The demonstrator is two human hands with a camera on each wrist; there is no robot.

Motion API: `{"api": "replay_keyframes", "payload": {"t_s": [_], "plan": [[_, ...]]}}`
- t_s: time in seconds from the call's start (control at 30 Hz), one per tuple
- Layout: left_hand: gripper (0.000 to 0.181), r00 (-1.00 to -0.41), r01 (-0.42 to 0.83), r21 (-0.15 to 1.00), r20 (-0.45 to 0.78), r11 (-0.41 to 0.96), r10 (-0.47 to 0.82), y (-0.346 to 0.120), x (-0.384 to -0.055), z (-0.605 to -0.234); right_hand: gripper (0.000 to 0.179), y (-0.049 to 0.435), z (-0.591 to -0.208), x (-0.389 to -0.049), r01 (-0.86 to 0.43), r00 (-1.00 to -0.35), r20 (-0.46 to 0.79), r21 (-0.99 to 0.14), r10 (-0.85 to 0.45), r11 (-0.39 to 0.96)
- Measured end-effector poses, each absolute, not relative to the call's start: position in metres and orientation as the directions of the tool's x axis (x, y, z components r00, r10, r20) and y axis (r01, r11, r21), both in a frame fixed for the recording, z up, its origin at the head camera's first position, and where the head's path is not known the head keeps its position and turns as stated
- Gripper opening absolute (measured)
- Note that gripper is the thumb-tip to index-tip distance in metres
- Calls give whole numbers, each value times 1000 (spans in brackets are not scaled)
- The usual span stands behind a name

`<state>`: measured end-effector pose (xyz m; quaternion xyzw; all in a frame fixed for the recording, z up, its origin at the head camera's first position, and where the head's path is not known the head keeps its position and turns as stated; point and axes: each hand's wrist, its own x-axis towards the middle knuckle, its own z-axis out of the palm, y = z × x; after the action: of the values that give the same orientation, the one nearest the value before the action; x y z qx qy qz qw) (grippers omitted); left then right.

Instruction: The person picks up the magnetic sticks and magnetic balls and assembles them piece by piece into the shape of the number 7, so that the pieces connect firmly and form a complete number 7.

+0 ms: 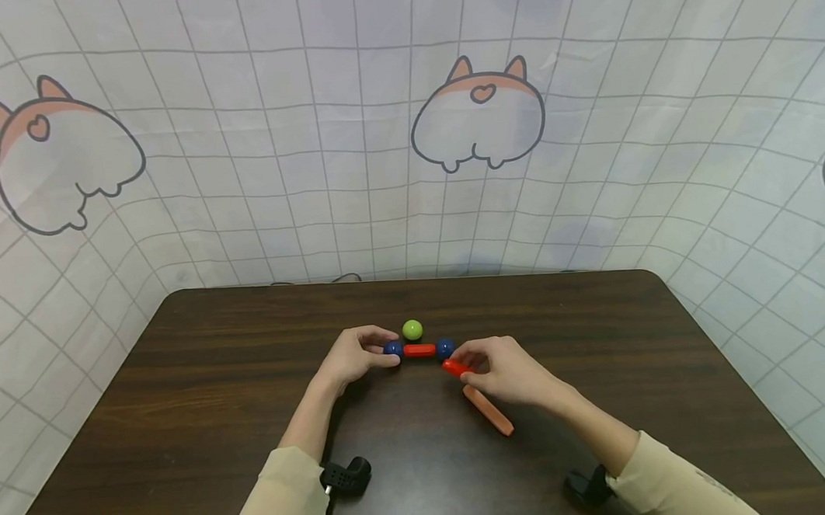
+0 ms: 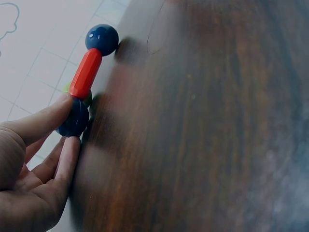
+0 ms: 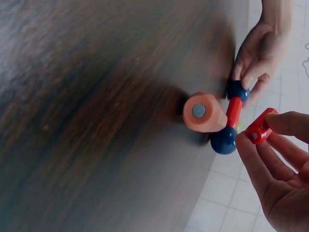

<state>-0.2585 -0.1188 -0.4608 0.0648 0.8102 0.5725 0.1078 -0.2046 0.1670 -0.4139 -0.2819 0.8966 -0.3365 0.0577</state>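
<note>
Between thumb and fingers, my left hand pinches a blue ball at one end of a red rod. A second blue ball is joined to the rod's other end. My right hand pinches a separate short red rod, held just apart from that second ball. Metal shows at this rod's end in the right wrist view. An orange rod with a metal disc in its end lies below the right hand. Behind the joined pieces sits a lime green ball.
All the pieces are on or over a dark wooden table. A white gridded curtain with cartoon drawings hangs behind and beside it. Black wrist cameras sit at both sleeve cuffs.
</note>
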Motion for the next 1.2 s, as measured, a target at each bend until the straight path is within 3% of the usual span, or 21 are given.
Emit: {"api": "replay_keyframes", "payload": {"t_s": [1.2], "plan": [[32,-974,-15,938,-93,347,209,-117,-259,-463,16,113,-429,-202,-556,-744,61,-608,-665,567]]}}
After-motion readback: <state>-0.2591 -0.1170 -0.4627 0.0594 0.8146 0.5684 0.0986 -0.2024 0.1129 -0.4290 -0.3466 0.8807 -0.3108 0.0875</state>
